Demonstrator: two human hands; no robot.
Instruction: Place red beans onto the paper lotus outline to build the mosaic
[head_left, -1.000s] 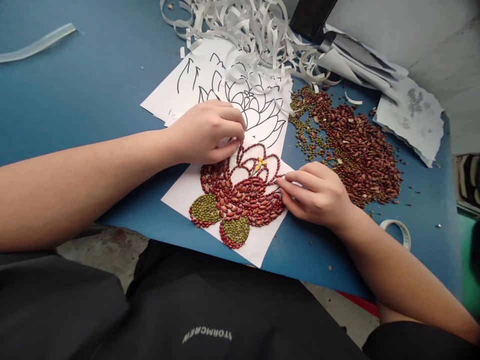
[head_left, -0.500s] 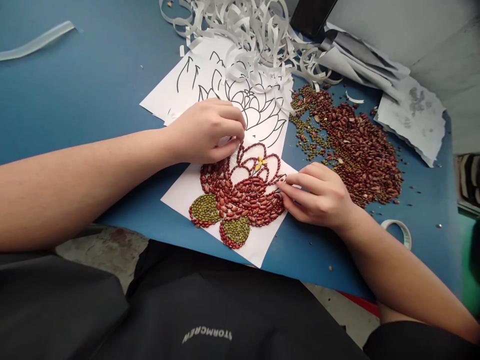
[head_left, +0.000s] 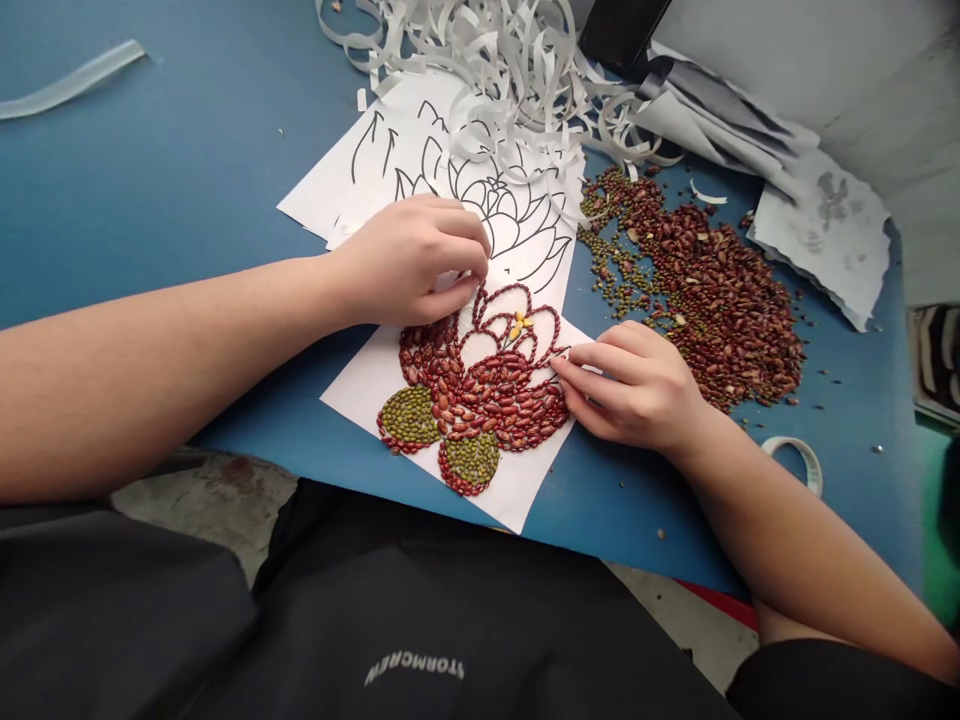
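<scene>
A flower picture made of red beans [head_left: 517,405] lies on a white paper sheet [head_left: 356,385] at the table's front edge. Two rounded shapes at its bottom are filled with green mung beans [head_left: 409,415], and yellow pieces [head_left: 520,325] sit among the outlined upper petals. My left hand [head_left: 420,258] rests over the sheet's upper left, fingers curled together; whatever is in them is hidden. At the right petals, my right hand [head_left: 634,388] has its fingertips pinched together against the bean outline. I cannot make out what they hold.
Mixed red and green beans [head_left: 720,300] form a loose pile at the right. Printed flower sheets [head_left: 517,215] lie behind the picture, partly under curled paper strips [head_left: 510,60]. A tape roll [head_left: 802,465], torn paper [head_left: 825,220] and a dark phone-like object [head_left: 622,30] are also around.
My right fingertips have shifted slightly left at the petal edge, and a bean seen by them before is now covered. My left hand stays in place.
</scene>
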